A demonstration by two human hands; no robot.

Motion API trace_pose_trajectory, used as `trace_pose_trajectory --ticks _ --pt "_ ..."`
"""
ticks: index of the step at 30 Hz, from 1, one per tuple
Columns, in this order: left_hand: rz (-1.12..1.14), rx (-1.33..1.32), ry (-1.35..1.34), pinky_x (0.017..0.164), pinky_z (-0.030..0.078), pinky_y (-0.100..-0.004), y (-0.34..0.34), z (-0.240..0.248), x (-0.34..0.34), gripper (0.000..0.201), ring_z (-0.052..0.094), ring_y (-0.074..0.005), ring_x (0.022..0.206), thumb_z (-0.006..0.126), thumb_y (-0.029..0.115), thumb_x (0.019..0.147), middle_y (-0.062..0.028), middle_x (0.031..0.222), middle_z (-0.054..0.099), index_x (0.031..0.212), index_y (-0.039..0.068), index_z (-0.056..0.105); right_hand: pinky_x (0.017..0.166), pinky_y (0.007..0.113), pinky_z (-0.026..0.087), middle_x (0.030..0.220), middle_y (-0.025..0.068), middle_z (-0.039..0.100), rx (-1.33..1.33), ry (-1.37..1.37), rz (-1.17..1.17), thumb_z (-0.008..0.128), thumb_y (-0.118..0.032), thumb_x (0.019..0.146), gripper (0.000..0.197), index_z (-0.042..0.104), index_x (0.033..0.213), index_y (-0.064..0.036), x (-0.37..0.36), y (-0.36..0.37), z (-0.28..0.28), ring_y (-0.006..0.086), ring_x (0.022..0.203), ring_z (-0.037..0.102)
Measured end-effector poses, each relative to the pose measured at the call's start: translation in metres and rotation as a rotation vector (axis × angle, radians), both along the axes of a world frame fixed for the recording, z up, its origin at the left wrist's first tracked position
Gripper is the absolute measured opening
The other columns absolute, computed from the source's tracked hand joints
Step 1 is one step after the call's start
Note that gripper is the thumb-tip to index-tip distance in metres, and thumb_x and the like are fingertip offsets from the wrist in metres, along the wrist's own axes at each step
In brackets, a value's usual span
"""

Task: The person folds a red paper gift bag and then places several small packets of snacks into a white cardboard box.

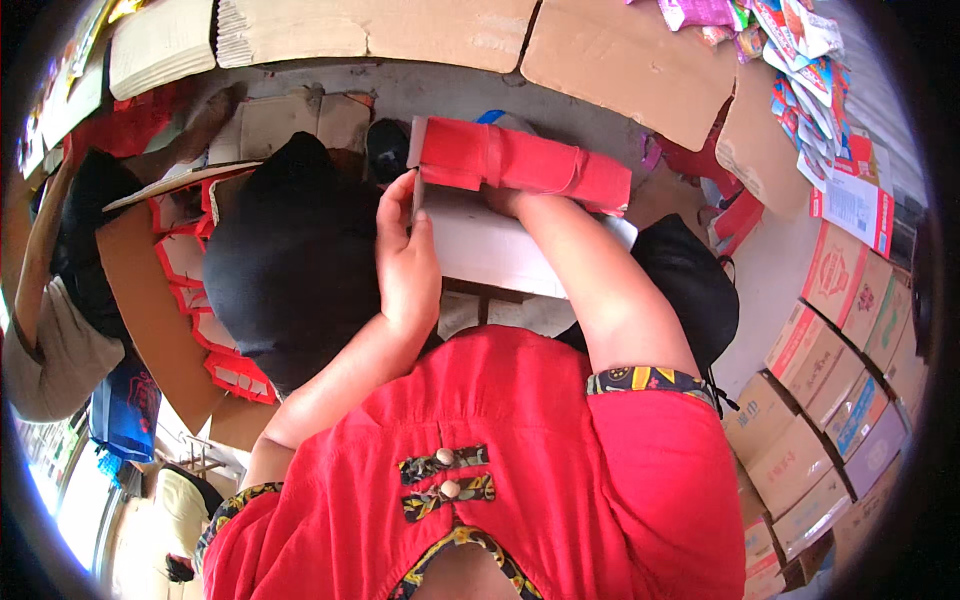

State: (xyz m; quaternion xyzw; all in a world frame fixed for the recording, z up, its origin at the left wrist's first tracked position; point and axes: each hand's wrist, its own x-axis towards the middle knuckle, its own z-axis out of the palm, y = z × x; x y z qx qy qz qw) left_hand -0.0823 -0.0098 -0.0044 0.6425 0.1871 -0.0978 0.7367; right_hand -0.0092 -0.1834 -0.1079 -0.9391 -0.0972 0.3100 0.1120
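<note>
While red-and-white box sits before person, between black-clad knees, contents out of sight, big brown carton at left holds row of red-and-white pieces. Left hand pinches box's left edge, fingertips up. Right hand reaches beneath red flap, forearm slanting; fingers hidden, grip can't be told. Stacked cartons at right, partly cut off.

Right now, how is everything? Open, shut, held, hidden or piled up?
Red-and-white cardboard box: open, held
Left fingers: pinching the box's left end
Right hand: fingers hidden behind the box's red side
Big brown carton: open
Printed cartons: stacked
Colourful packets: heaped together
</note>
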Motion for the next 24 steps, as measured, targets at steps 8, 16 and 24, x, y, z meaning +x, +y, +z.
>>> trace_pose_trajectory --ticks 8,16,24 --pt "0.019 -0.017 -0.003 0.109 0.037 -0.0296 0.000 -0.006 -0.002 0.038 0.052 -0.0191 0.125 0.040 -0.003 0.100 -0.0110 0.134 0.056 0.137 0.000 0.049 0.100 0.047 0.048 0.125 0.0187 0.063 0.262 -0.121 -0.150 0.063 -0.029 0.094 0.032 0.064 0.118 -0.0080 -0.040 -0.021 0.078 0.0368 0.117 0.060" --pt "-0.030 0.020 -0.020 0.105 0.042 -0.0305 0.002 -0.027 -0.008 0.035 0.056 -0.0191 0.120 0.042 -0.004 0.099 -0.0107 0.126 0.061 0.131 0.000 0.054 0.086 0.042 0.055 0.107 0.0150 0.072 0.493 -0.538 -0.338 0.064 -0.012 0.092 0.027 0.068 0.119 -0.0075 -0.036 -0.080 0.122 0.0347 0.100 0.069" --pt "-0.156 0.190 0.080 0.101 0.045 -0.0325 0.002 -0.030 -0.010 0.040 0.061 -0.0208 0.114 0.054 -0.009 0.089 -0.0102 0.120 0.064 0.127 0.000 0.057 0.106 0.044 0.044 0.137 0.0121 0.056 0.060 -0.639 -0.363 0.076 -0.009 0.079 0.056 0.060 0.132 -0.0094 -0.059 -0.101 0.082 0.0358 0.124 0.052"
